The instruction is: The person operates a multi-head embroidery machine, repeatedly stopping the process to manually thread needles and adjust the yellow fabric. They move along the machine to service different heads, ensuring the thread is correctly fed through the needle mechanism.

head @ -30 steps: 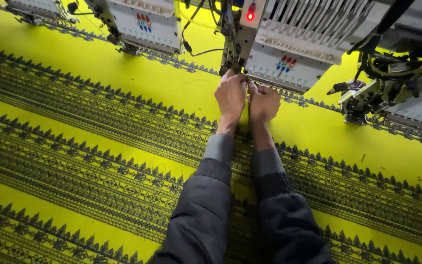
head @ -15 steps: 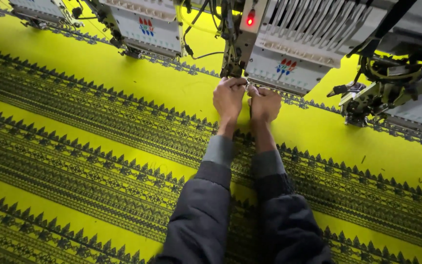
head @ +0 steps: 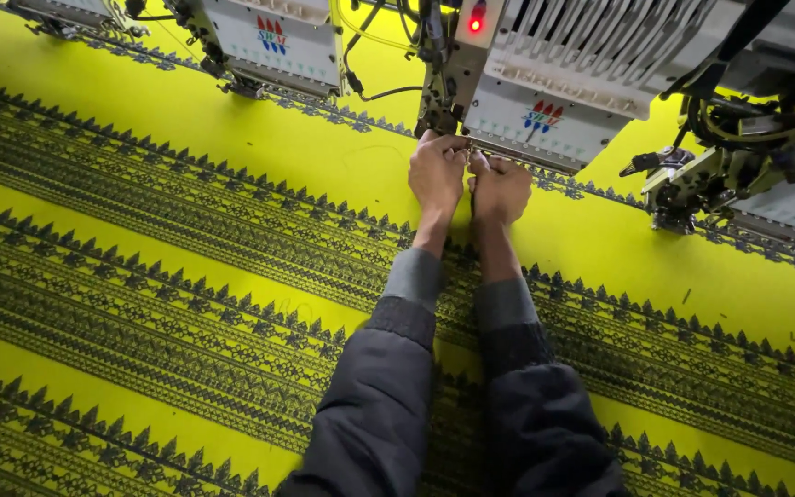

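We held our left hand (head: 436, 173) and right hand (head: 501, 189) side by side under the embroidery head (head: 545, 120), each grip pinched on what looked like fine thread at its needles, above the stretched yellow fabric (head: 259, 138).
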